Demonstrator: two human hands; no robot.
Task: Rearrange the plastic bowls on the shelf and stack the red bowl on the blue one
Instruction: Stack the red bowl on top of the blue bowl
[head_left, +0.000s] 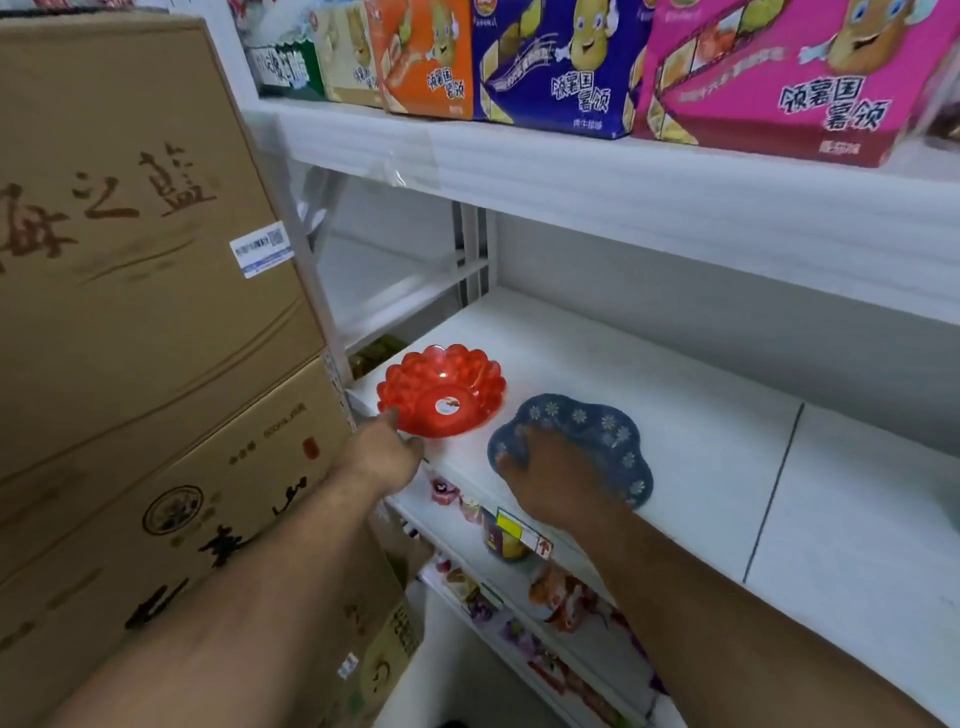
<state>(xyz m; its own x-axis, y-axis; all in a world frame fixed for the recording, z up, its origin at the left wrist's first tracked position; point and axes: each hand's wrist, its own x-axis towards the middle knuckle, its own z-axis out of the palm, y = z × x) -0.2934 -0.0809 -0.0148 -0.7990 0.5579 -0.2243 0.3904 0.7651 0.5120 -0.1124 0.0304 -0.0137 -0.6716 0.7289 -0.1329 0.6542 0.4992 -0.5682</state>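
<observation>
Both arms reach onto the white shelf (597, 364): the left hand (382, 452) pinches the near rim of the red bowl (441, 389), thumb on top and fingers curled under its edge, the bowl sitting upright at the shelf's left end. At about four o'clock from it, just beside but apart, lies the blue bowl (587, 431), and the right hand (550, 478) presses down into it with fingers curled over its near side. Cardboard boxes (130, 260) stand at nine o'clock, and bright snack boxes (571, 67) line the shelf above at twelve.
</observation>
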